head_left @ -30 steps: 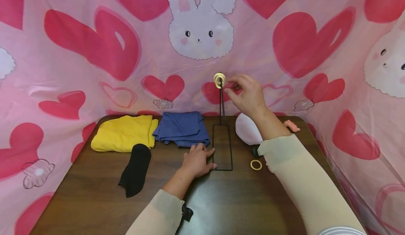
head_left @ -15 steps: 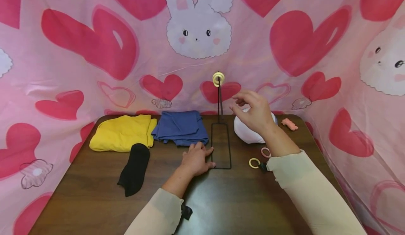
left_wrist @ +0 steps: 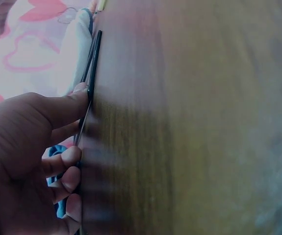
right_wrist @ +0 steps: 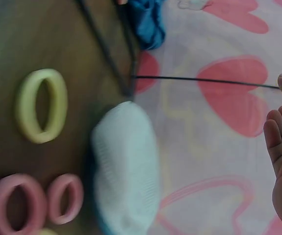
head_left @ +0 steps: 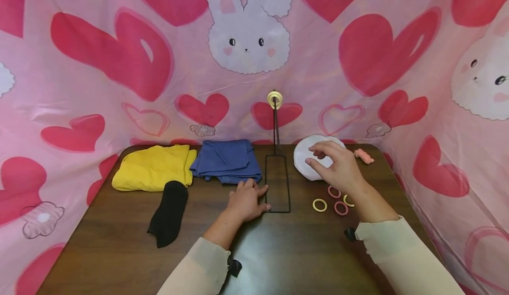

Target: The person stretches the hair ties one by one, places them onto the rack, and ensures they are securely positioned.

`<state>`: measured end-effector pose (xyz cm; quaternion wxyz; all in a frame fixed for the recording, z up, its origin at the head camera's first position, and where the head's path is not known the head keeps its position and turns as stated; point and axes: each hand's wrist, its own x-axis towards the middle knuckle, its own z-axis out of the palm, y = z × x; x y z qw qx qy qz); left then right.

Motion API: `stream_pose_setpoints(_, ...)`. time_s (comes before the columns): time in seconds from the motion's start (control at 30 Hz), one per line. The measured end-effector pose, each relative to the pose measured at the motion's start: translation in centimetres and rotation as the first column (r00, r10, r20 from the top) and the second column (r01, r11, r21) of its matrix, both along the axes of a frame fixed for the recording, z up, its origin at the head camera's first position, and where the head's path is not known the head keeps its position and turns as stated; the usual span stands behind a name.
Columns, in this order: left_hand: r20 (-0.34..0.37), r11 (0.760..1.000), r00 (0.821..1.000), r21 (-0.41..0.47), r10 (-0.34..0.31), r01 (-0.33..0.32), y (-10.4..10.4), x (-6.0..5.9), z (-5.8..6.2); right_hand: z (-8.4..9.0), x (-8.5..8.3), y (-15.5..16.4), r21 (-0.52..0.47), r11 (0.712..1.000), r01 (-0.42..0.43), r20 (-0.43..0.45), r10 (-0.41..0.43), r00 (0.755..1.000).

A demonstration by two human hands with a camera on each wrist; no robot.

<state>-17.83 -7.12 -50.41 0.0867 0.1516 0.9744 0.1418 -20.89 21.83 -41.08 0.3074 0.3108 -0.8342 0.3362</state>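
A black wire stand (head_left: 290, 184) has a rectangular base flat on the table and a tall upright. Pale yellow rings (head_left: 280, 99) hang at the top of that upright. My left hand (head_left: 245, 201) rests at the base's left side, with thumb and index finger touching the wire. In the left wrist view the left thumb (left_wrist: 64, 108) lies against the black rod. My right hand (head_left: 338, 167) is in the air, fingers loosely bent and holding nothing. A white rounded cloth item (head_left: 304, 162) is behind it. Below are a yellow ring (head_left: 320, 211), another yellow ring partly hidden, and two pink rings (head_left: 336, 212).
Folded yellow cloth (head_left: 151, 169) and folded blue cloth (head_left: 226, 160) lie along the table's back left. A black sock (head_left: 169, 213) lies in front of the yellow one. A small coral-coloured item (head_left: 363, 156) sits at the back right. A heart-patterned curtain (head_left: 131, 56) surrounds the table.
My right hand has moved away from the rings atop the stand, down and to the right, uncovering the white item and loose rings. The left hand stays on the base.
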Motion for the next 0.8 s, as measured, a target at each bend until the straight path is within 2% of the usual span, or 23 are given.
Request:
stream_pose_setpoints(0.17,0.001,1.0,1.0,-0.001,-0.001,0.001,0.0,0.1,0.0,-2.2,1.1,1.7,0.069,0.997,0.032,0.046,-0.035,0.998)
stream_pose_setpoints(0.33,-0.003,1.0,1.0,0.005,0.002,-0.002,0.0,0.1,0.0,-4.1,2.0,3.4,0.166,0.985,0.038,0.151,-0.063,0.987)
stream_pose_setpoints(0.43,-0.004,1.0,1.0,0.01,0.003,-0.002,0.0,0.1,0.1,-5.1,2.4,4.5,0.223,0.974,0.023,0.238,-0.077,0.968)
stream_pose_setpoints(0.57,-0.004,1.0,1.0,0.013,0.008,-0.008,0.0,0.1,0.0,-6.2,2.6,5.8,0.3,0.954,0.01,0.347,-0.119,0.93)
stream_pose_setpoints(0.8,-0.005,1.0,1.0,0.013,0.015,-0.015,0.1,0.1,-0.1,-7.4,2.9,7.5,0.363,0.931,0.036,0.386,-0.186,0.904)
